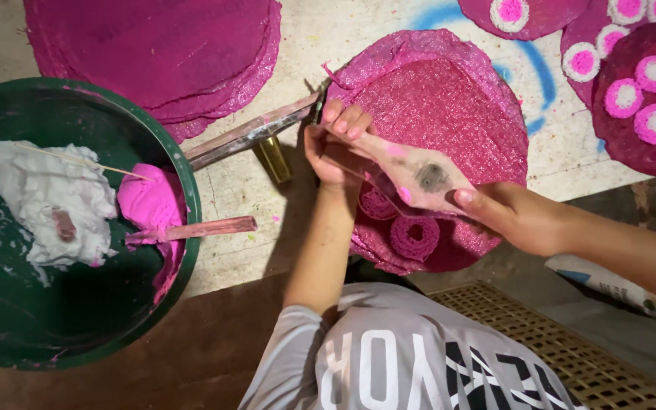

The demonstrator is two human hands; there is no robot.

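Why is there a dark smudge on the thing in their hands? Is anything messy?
The flat paddle held by both hands has a dark grey blotch mid-surface. Pink paste smears the green bowl's rim, and pink crumbs dot the table.

We've only got the one view here, a head-worn camera looking almost straight down, pretty close in. Our own shirt fills the bottom edge, the green basin (77, 228) sits left, and pink mats (449, 99) spread toward the top.
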